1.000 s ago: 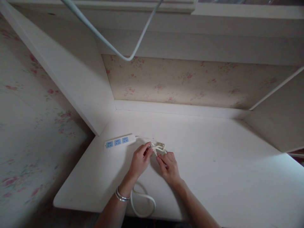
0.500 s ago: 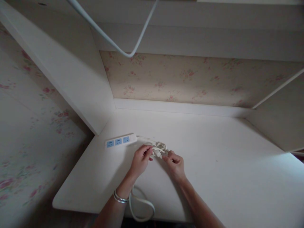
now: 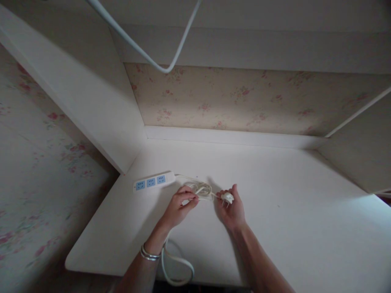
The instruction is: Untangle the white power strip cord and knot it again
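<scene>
A white power strip (image 3: 153,181) with three blue socket panels lies on the desk, left of my hands. From its right end a white cord (image 3: 204,189) runs into a loose, tangled coil. My left hand (image 3: 182,204) pinches strands at the left side of this coil. In my right hand (image 3: 232,209), palm turned up, the white plug (image 3: 227,198) rests in curled fingers with its prongs showing. A short stretch of cord links the plug to the coil.
The white desk (image 3: 284,228) has a rounded front left corner. A thicker pale cable loop (image 3: 177,280) hangs by the front edge under my left forearm. A bent white tube (image 3: 166,70) crosses overhead. Side panels (image 3: 100,101) and a floral back wall (image 3: 220,101) enclose the desk.
My right hand has drawn the plug out to the right, away from the coil, and turned palm up. The left hand stays at the coil, which looks looser and flatter.
</scene>
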`<control>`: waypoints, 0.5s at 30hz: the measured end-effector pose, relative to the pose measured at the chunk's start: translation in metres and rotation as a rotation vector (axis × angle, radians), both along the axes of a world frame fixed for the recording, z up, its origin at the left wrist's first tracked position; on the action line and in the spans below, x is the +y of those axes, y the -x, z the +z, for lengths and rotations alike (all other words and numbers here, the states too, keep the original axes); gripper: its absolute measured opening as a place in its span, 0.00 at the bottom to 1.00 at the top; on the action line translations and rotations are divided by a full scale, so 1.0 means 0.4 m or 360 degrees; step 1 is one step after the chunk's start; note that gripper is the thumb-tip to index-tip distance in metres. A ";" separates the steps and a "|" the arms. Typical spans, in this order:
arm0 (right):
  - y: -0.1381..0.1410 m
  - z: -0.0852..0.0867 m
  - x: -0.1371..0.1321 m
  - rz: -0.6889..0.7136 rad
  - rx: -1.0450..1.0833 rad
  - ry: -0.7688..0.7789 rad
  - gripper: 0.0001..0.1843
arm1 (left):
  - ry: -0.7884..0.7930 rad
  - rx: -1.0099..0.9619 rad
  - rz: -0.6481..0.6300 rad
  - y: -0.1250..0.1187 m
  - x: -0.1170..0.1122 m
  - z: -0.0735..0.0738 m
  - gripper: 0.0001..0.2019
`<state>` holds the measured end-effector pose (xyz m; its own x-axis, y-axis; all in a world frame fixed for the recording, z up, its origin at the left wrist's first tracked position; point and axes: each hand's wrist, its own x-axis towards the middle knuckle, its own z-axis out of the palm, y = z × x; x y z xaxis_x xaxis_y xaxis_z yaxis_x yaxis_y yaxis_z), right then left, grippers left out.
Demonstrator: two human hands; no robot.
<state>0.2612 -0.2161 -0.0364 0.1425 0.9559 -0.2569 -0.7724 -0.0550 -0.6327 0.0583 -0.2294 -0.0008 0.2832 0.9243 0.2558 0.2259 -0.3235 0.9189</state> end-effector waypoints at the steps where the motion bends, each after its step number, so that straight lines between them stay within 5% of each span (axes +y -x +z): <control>1: -0.003 0.003 0.004 -0.0015 0.0120 -0.0004 0.22 | -0.0009 0.0035 -0.0031 -0.002 -0.003 0.002 0.10; 5: -0.015 0.010 0.015 0.0031 0.0271 -0.0124 0.24 | -0.0052 0.0153 -0.0040 -0.004 -0.009 0.002 0.12; 10: -0.016 0.005 0.014 0.0057 -0.0079 -0.0153 0.13 | -0.0148 0.0248 0.0114 -0.007 -0.003 -0.015 0.10; 15: -0.008 -0.009 0.009 -0.0055 -0.0367 -0.0132 0.13 | -0.0304 0.0364 0.0340 -0.009 0.007 -0.038 0.07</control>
<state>0.2642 -0.2125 -0.0399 0.2214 0.9658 -0.1348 -0.6076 0.0285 -0.7937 0.0619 -0.2268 -0.0161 0.1587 0.9104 0.3820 0.4994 -0.4078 0.7644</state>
